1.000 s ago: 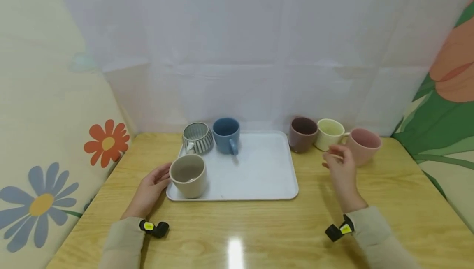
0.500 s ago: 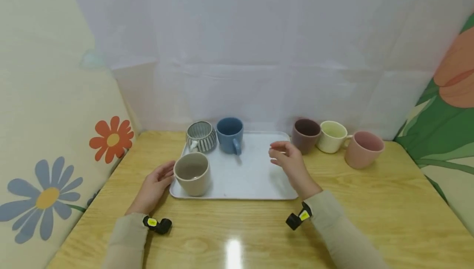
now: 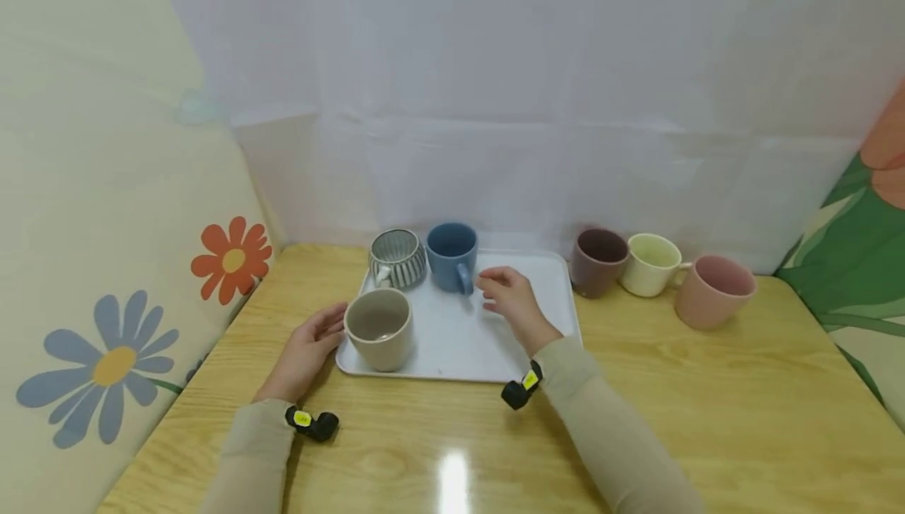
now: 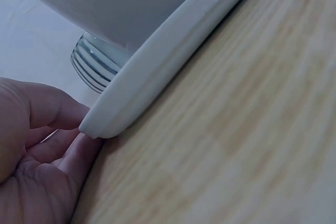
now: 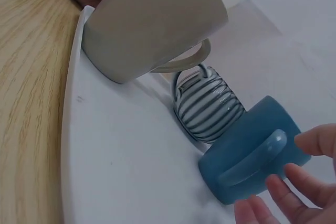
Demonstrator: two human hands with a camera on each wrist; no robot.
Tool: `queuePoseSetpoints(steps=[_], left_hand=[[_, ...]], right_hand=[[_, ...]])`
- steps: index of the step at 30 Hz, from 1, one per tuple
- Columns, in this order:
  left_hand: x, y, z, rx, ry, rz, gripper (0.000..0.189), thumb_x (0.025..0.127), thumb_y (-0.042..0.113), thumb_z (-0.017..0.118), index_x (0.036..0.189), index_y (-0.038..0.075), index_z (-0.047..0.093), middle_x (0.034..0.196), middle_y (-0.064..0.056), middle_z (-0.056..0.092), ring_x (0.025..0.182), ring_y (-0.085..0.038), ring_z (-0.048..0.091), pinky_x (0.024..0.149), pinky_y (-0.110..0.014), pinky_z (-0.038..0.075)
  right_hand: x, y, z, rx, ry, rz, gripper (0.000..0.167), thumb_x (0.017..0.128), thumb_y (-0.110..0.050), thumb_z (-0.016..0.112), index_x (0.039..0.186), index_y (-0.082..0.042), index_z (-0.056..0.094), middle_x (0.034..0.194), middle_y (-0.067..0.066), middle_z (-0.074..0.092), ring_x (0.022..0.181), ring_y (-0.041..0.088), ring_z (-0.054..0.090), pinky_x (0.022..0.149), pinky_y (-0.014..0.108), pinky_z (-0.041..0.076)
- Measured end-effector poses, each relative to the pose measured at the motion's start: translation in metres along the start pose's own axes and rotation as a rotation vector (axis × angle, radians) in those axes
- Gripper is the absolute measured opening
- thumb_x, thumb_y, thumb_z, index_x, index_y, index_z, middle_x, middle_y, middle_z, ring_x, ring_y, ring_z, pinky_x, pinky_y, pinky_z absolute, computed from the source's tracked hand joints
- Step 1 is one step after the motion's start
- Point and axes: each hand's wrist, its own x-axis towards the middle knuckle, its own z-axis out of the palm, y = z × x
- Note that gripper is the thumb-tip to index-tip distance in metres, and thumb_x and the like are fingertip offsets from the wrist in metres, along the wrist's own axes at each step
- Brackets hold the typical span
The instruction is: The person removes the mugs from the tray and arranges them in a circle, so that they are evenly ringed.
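My left hand (image 3: 304, 353) is at the left edge of the white tray (image 3: 467, 341), where thumb and fingers pinch the rim in the left wrist view. Over the tray, my right hand (image 3: 516, 306) is just right of the blue mug (image 3: 447, 258), fingers apart and holding nothing. In the right wrist view its fingertips (image 5: 283, 192) are close to the blue mug's handle (image 5: 257, 158); contact cannot be told. A beige mug (image 3: 382, 337) stands on the tray's front left corner. Behind it is a striped grey mug (image 3: 399, 262), beside the blue one.
Right of the tray, on the wooden table (image 3: 636, 388), stand a dark purple cup (image 3: 597, 266), a pale yellow cup (image 3: 646, 266) and a pink mug (image 3: 710, 294). A white cloth (image 3: 452, 89) hangs behind; flowered cloths flank the table.
My right hand has moved left from near the pink mug, across the tray, to beside the blue mug. My left hand stays at the tray's left edge. The head view has shifted slightly.
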Motion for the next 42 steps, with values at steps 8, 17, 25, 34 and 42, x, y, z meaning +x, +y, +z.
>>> queuePoseSetpoints(steps=[8, 17, 25, 34, 42], left_hand=[[0.001, 0.000, 0.001, 0.004, -0.004, 0.007, 0.052, 0.105, 0.002, 0.048, 0.155, -0.003, 0.034, 0.155, -0.023, 0.042, 0.134, -0.015, 0.048, 0.097, -0.006, 0.038], [0.003, 0.007, 0.001, 0.004, -0.001, 0.008, 0.053, 0.105, 0.003, 0.050, 0.156, -0.001, 0.033, 0.156, -0.021, 0.042, 0.139, -0.026, 0.044, 0.099, -0.007, 0.038], [0.009, 0.011, 0.003, 0.007, 0.006, 0.019, 0.053, 0.105, 0.005, 0.051, 0.155, -0.001, 0.034, 0.155, -0.021, 0.043, 0.139, -0.029, 0.044, 0.098, -0.007, 0.039], [0.002, 0.004, 0.001, -0.002, 0.002, 0.018, 0.052, 0.105, 0.002, 0.050, 0.155, -0.002, 0.034, 0.155, -0.022, 0.041, 0.127, -0.003, 0.049, 0.098, -0.007, 0.038], [-0.003, 0.002, 0.001, -0.017, 0.004, -0.007, 0.053, 0.105, 0.003, 0.050, 0.156, -0.002, 0.033, 0.155, -0.022, 0.042, 0.122, 0.004, 0.049, 0.097, -0.006, 0.039]], right_hand=[[0.007, 0.008, 0.012, -0.017, -0.076, 0.082, 0.025, 0.101, -0.017, 0.061, 0.114, 0.003, 0.069, 0.110, 0.011, 0.070, 0.087, 0.019, 0.066, 0.078, 0.032, 0.060], [0.013, 0.003, 0.014, 0.044, -0.150, 0.041, 0.020, 0.102, -0.009, 0.057, 0.104, 0.009, 0.066, 0.098, 0.009, 0.068, 0.079, 0.014, 0.062, 0.077, 0.030, 0.058], [0.016, -0.005, 0.017, 0.044, -0.152, 0.043, 0.024, 0.104, -0.012, 0.050, 0.104, 0.009, 0.062, 0.090, 0.008, 0.064, 0.071, 0.014, 0.061, 0.072, 0.029, 0.058], [0.009, 0.003, 0.021, 0.008, -0.112, -0.001, 0.027, 0.103, -0.012, 0.050, 0.081, 0.002, 0.058, 0.073, 0.003, 0.056, 0.060, 0.011, 0.054, 0.057, 0.022, 0.051], [0.005, 0.014, 0.013, -0.067, -0.141, -0.118, 0.028, 0.103, -0.011, 0.048, 0.080, 0.004, 0.056, 0.072, 0.004, 0.055, 0.061, 0.012, 0.053, 0.056, 0.023, 0.049]])
